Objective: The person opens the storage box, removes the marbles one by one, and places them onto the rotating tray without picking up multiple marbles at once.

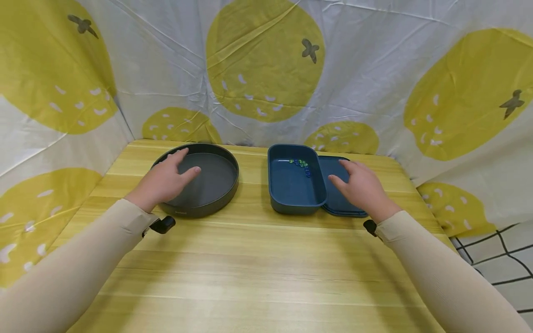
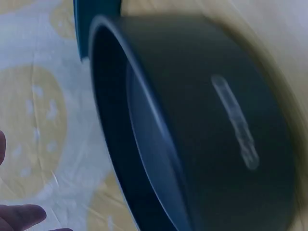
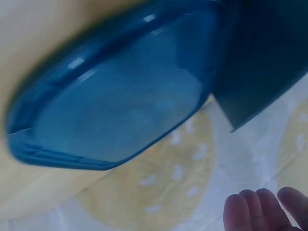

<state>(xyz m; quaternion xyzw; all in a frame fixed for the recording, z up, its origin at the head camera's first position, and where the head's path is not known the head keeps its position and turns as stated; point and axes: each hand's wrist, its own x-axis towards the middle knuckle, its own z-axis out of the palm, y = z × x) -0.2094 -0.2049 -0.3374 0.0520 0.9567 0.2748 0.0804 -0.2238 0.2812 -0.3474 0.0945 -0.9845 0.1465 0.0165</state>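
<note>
In the head view my left hand (image 1: 164,180) hovers over the left side of a round dark pan (image 1: 204,210), fingers loosely extended and holding nothing. My right hand (image 1: 363,187) is over the blue lid (image 1: 336,199), thumb and fingers apart with nothing between them. Left of the lid stands a deep blue rectangular container (image 1: 291,187), with a small cluster of green and blue beads (image 1: 303,165) inside on its floor. The left wrist view shows the pan's outer wall (image 2: 226,115) with a pale label. Below the lid (image 3: 120,110), fingertips (image 3: 260,209) appear in the right wrist view.
The light wooden table (image 1: 258,268) carries the pan, container and lid near its back edge. A white cloth with yellow fruit shapes (image 1: 266,60) hangs behind and at the sides. The lid's left edge lies against or under the container's right side; I cannot tell which.
</note>
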